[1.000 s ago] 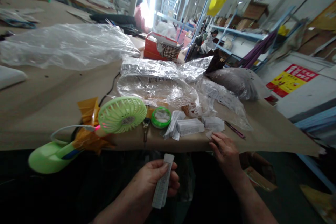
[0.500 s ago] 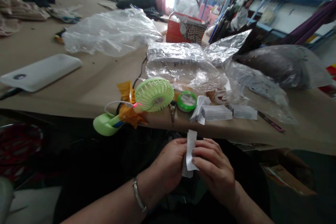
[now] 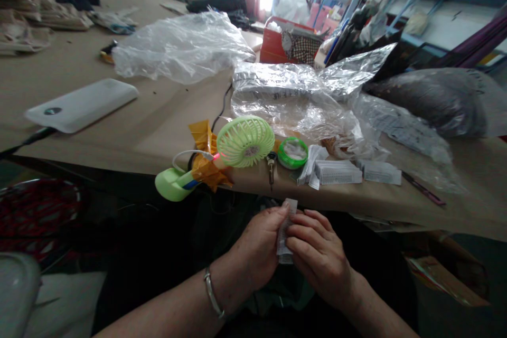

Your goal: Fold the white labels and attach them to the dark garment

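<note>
Both hands meet below the table edge (image 3: 356, 206): our left hand (image 3: 259, 245) and right hand (image 3: 319, 253) are pinched shut on a folded paper slip (image 3: 285, 229), near the green fan (image 3: 245, 141) and paper stacks (image 3: 338, 171).

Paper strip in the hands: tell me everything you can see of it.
The paper strip is narrow and white. It looks like thin paper, with faint grey print too small to read. It stands roughly upright, pinched between the left hand and the right hand, whose fingers cover its middle. Its top end sticks up above the fingertips and its lower end shows below them. It is held in the air below the near edge of the table, touching nothing but the hands. Whether it is one layer or several, I cannot tell.
</note>
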A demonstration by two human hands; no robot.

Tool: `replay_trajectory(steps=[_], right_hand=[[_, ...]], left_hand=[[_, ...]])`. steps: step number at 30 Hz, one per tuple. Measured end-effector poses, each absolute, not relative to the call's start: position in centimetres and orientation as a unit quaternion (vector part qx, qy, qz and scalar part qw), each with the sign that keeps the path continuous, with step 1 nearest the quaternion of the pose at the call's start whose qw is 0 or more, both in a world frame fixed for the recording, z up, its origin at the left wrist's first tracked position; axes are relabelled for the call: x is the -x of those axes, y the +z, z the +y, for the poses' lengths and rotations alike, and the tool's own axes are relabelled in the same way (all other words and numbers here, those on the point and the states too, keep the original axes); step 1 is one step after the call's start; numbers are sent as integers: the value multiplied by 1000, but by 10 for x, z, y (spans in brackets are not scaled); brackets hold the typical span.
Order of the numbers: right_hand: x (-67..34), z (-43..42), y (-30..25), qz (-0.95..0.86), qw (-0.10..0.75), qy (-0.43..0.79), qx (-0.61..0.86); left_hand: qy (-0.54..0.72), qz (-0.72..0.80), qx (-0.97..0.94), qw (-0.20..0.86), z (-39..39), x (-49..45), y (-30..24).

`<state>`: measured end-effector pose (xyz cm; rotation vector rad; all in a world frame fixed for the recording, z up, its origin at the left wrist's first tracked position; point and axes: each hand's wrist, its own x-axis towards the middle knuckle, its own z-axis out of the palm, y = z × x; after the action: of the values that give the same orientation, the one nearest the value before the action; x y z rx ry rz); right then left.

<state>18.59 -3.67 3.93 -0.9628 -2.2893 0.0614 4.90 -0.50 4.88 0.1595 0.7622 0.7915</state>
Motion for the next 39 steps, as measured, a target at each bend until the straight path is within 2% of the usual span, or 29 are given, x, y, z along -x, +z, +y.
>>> replay_trajectory(steps=[6, 9, 11, 13, 16, 20, 25, 28, 31, 34, 36, 39], right_hand=[[-186, -40, 37, -859, 345, 69, 371], [-193, -39, 36, -778, 427, 156, 433], [-200, -34, 33, -689, 462, 272, 487], [-205, -26, 30, -604, 452, 445, 483], [-208, -15, 25, -514, 384, 665, 381], [-204, -7, 17, -495, 360, 732, 301], [-201, -5, 10, -451, 357, 767, 285], [-201, -5, 14, -460, 349, 759, 301], [-201, -9, 24, -522, 359, 688, 354], [-199, -15, 35, -638, 380, 505, 440], [-196, -20, 41, -713, 366, 362, 476], [-190, -25, 44, -773, 331, 240, 484]], left_hand=[[358, 364, -107, 853, -6, -45, 45], [323, 365, -143, 861, -6, -40, 46], [289, 363, -173, 869, -8, -37, 48], [267, 347, -195, 878, -10, -36, 49], [243, 316, -219, 891, -13, -35, 50], [211, 311, -254, 891, -17, -35, 49], [191, 330, -279, 881, -19, -36, 48], [197, 346, -273, 876, -20, -36, 47], [221, 350, -268, 870, -19, -35, 46], [243, 361, -258, 863, -17, -33, 47], [249, 367, -253, 860, -16, -31, 47], [262, 367, -249, 857, -15, -29, 46]])
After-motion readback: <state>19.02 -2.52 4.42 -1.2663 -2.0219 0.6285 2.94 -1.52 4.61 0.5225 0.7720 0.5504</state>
